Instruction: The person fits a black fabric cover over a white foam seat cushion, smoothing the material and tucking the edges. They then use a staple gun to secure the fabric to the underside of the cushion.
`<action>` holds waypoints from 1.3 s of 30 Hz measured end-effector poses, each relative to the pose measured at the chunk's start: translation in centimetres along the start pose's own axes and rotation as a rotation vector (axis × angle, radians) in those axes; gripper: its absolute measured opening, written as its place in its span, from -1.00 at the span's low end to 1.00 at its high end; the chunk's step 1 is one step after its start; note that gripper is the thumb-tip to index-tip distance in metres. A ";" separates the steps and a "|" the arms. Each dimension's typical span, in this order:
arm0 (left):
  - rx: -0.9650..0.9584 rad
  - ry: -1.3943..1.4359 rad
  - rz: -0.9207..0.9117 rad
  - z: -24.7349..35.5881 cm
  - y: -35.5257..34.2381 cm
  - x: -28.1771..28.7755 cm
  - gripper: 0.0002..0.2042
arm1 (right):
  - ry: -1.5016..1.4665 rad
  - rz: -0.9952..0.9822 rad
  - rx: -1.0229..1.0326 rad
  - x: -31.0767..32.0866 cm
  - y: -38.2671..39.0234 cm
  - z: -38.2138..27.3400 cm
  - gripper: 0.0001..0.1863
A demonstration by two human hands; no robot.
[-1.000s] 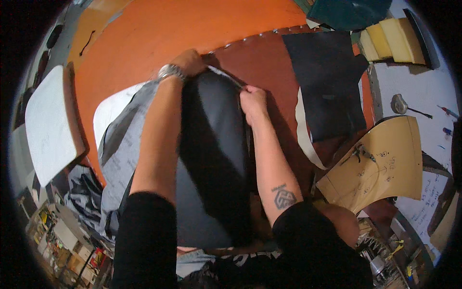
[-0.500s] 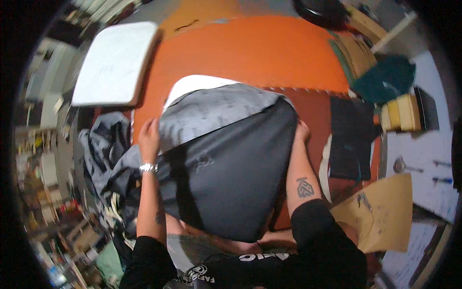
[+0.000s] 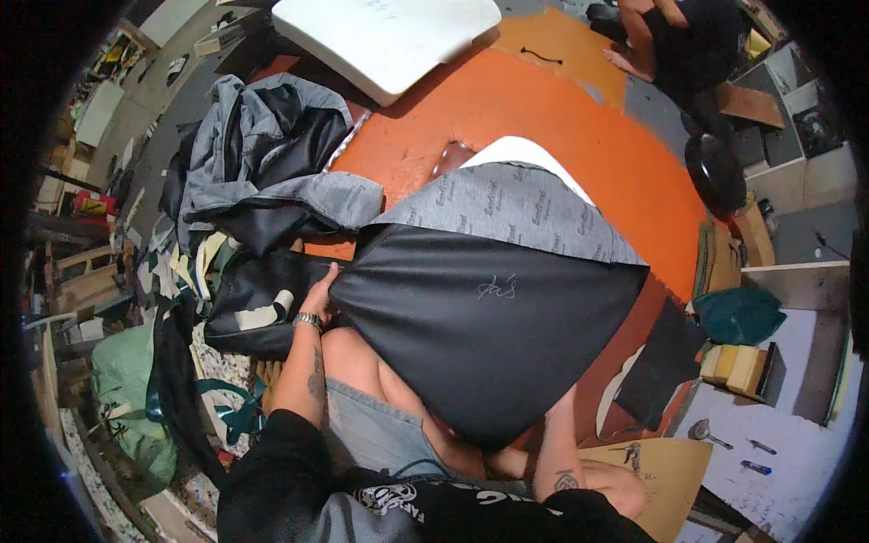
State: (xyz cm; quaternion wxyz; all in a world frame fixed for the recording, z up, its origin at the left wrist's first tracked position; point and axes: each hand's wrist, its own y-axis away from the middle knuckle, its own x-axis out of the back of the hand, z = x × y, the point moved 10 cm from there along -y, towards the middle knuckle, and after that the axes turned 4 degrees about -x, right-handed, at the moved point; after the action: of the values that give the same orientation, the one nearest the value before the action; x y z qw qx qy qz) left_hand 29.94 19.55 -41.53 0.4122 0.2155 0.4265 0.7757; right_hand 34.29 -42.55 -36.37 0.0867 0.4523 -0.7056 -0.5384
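Observation:
A black faux leather sheet (image 3: 480, 326) with a light handwritten mark lies spread before me. Its far edge is folded over, showing a grey printed fabric backing (image 3: 507, 208). From under that fold sticks out a white rounded panel (image 3: 529, 152). With fingers closed, my left hand (image 3: 319, 294) grips the sheet's left edge. My right hand (image 3: 561, 407) reaches beneath the sheet's lower right side; its fingers are hidden, so their state does not show.
A large white cushion-shaped block (image 3: 389, 41) lies at the far left of the orange surface (image 3: 579, 118). Crumpled grey-and-black material (image 3: 262, 163) is heaped at left. Foam blocks (image 3: 738, 366) and a brown paper sheet (image 3: 674, 489) are at right. Another person (image 3: 679, 45) is at the far right.
My view has turned leftward. My left hand has moved down to the sheet's left edge and closed on it. My right hand has gone from the right edge to beneath the sheet.

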 end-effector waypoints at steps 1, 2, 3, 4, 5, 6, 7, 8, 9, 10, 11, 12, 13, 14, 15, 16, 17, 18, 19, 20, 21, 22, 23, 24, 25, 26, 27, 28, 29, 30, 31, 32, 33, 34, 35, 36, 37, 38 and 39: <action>-0.008 -0.009 -0.007 0.1 0.2 -0.3 -0.39 | 0.000 0.062 0.003 0.5 0.5 0.5 -0.33; -0.039 0.007 0.023 0.5 0.3 -0.4 -0.41 | -0.018 0.147 -0.010 1.2 1.0 0.9 -0.34; -0.049 0.085 0.043 0.7 0.6 -0.7 -0.40 | -0.006 0.083 0.001 0.4 1.2 0.9 -0.36; -0.085 0.164 0.034 1.1 0.9 -1.3 -0.40 | -0.008 0.036 -0.005 -0.3 1.4 1.0 -0.37; -0.108 0.237 0.035 1.5 1.3 -1.9 -0.39 | 0.014 0.047 0.022 -0.4 1.7 0.7 -0.38; -0.218 0.339 0.002 3.1 2.0 -2.6 -0.38 | -0.034 -0.006 -0.008 -1.3 1.9 1.1 -0.38; -0.274 0.411 -0.033 4.9 2.6 -3.4 -0.39 | -0.057 0.006 -0.005 -1.5 2.1 1.2 -0.38; -0.301 0.482 -0.060 6.6 3.6 -4.2 -0.39 | -0.097 0.080 -0.027 -1.2 2.5 1.6 -0.38; -0.273 0.567 -0.024 8.0 4.6 -4.7 -0.39 | -0.087 0.015 0.010 -2.4 2.8 1.4 -0.38; -0.490 0.460 -0.043 11.6 7.0 -5.6 -0.41 | -0.091 -0.002 0.021 -3.2 3.1 1.3 -0.38; -0.542 0.468 -0.010 14.3 8.8 -7.0 -0.43 | -0.094 -0.018 0.031 -4.0 3.4 1.2 -0.38; -0.599 0.461 -0.031 17.1 11.2 -9.0 -0.45 | -0.103 -0.042 0.028 -5.0 3.5 1.1 -0.38; -0.704 0.466 -0.122 20.2 14.1 -11.8 -0.47 | -0.103 -0.052 0.025 -5.7 3.7 0.9 -0.38; -0.700 0.461 -0.156 22.6 16.3 -14.6 -0.48 | -0.108 -0.076 0.024 -6.4 3.7 0.7 -0.38; -0.702 0.480 -0.238 25.0 18.9 -17.8 -0.49 | -0.102 -0.080 0.012 -6.5 3.6 0.8 -0.38; -0.885 0.351 -0.091 27.7 22.3 -19.5 -0.49 | -0.097 -0.085 0.006 -6.3 3.2 0.7 -0.38; -1.107 0.195 0.009 30.2 26.8 -21.8 -0.48 | -0.089 -0.088 0.009 -5.6 2.7 0.6 -0.38; -1.254 0.059 0.005 31.7 30.9 -24.9 -0.48 | -0.075 -0.078 0.012 -4.3 1.9 0.5 -0.38; -1.380 -0.033 -0.035 32.3 34.9 -28.0 -0.49 | -0.050 -0.053 0.018 -2.5 0.9 0.3 -0.38; -1.432 -0.124 0.077 32.0 38.2 -30.0 -0.50 | -0.018 -0.016 0.027 -0.3 -0.2 -0.1 -0.38; -1.606 -0.190 0.164 31.6 42.7 -32.1 -0.51 | 0.053 0.078 0.056 2.7 -1.2 -1.1 -0.38; -1.610 -0.155 0.065 30.9 45.1 -34.3 -0.52 | 0.169 0.201 0.063 5.8 -2.1 -2.2 -0.38; -1.654 -0.173 0.038 30.1 47.7 -36.0 -0.54 | 0.311 0.357 0.061 8.9 -2.5 -3.9 -0.38; -1.713 -0.169 -0.029 29.2 50.3 -37.6 -0.54 | 0.521 0.567 0.054 11.7 -2.1 -6.9 -0.37; -1.742 -0.174 -0.085 28.1 52.3 -38.8 -0.54 | 0.680 0.783 0.033 13.6 -0.7 -10.3 -0.37; -1.832 -0.200 -0.131 26.9 54.6 -39.6 -0.56 | 0.685 0.943 0.080 14.3 1.7 -13.7 -0.37; -1.892 -0.235 -0.166 25.5 56.5 -40.1 -0.58 | 0.577 1.018 0.274 13.3 4.7 -17.8 -0.37; -1.948 -0.274 -0.203 24.1 58.0 -40.6 -0.60 | 0.353 0.842 0.773 10.7 9.5 -23.5 -0.39; -1.917 -0.227 -0.262 23.0 58.7 -40.9 -0.64 | 0.097 0.616 1.111 7.1 14.4 -26.8 -0.47; -1.881 -0.180 -0.324 22.0 59.2 -41.3 -0.66 | 0.142 0.446 1.364 3.0 20.6 -30.1 -0.50; -1.840 -0.134 -0.384 21.1 59.5 -41.7 -0.67 | 0.088 0.184 1.474 -0.7 26.0 -31.6 -0.49; -1.950 -0.080 -0.420 20.2 61.2 -42.0 -0.67 | 0.129 0.089 1.506 -3.6 31.1 -32.2 -0.42; -1.869 -0.063 -0.461 19.5 61.0 -42.4 -0.67 | 0.187 -0.056 1.590 -6.6 36.6 -32.1 -0.36; -1.806 -0.049 -0.507 18.5 61.1 -42.9 -0.66 | 0.402 -0.011 1.740 -9.1 42.2 -31.2 -0.32; -1.745 -0.036 -0.551 17.6 61.2 -43.4 -0.65 | 0.630 0.037 1.876 -11.6 46.7 -29.8 -0.28; -1.752 -0.063 -0.589 16.7 61.8 -44.1 -0.65 | 0.733 0.042 1.945 -13.5 49.7 -28.8 -0.23; -1.765 -0.090 -0.626 15.9 62.5 -44.8 -0.64 | 0.855 0.055 1.990 -15.2 51.8 -28.0 -0.18; -1.772 -0.119 -0.658 15.1 63.1 -45.4 -0.64 | 0.931 0.089 2.033 -16.1 53.5 -27.8 -0.21; -1.820 -0.153 -0.696 14.1 64.1 -46.0 -0.60 | 1.026 0.134 2.046 -16.8 54.3 -27.7 -0.23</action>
State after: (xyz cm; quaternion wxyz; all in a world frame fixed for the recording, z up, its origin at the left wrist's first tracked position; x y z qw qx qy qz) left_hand 36.52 -30.54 20.69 0.6536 -0.2731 -0.3233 0.6275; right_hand 31.21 -48.49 26.54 -0.0159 0.4389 -0.7171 0.5411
